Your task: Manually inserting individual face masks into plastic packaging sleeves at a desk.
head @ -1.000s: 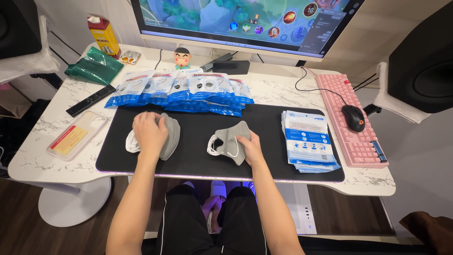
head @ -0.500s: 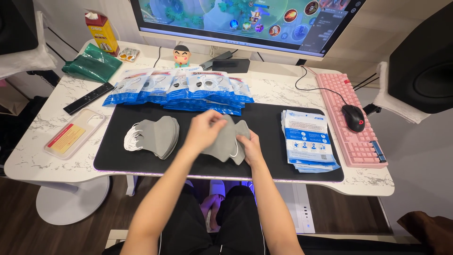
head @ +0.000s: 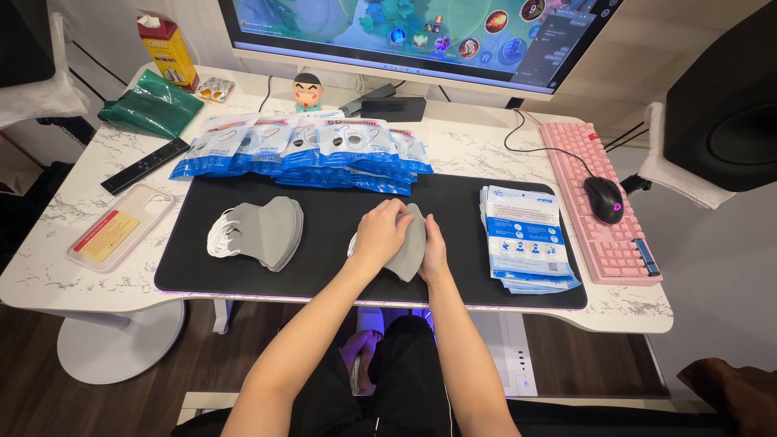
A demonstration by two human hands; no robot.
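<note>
Both my hands are on a small stack of grey face masks (head: 409, 249) in the middle of the black desk mat (head: 324, 267). My left hand (head: 380, 231) lies over the stack's left side, fingers curled on it. My right hand (head: 434, 248) presses its right edge. A second stack of grey masks (head: 271, 231) with white ear loops lies untouched to the left on the mat.
Blue mask packets (head: 307, 150) lie in a row behind the mat; a pile of flat blue-white packets (head: 522, 235) sits at right. A pink keyboard (head: 599, 202), black mouse (head: 604, 199), monitor (head: 421, 32), remote (head: 146, 165), phone case (head: 117, 226), green pouch (head: 150, 103) and figurine (head: 307, 91) surround them.
My left hand left the left mask stack and crossed to the middle stack, joining my right hand there. The left stack stays where it was.
</note>
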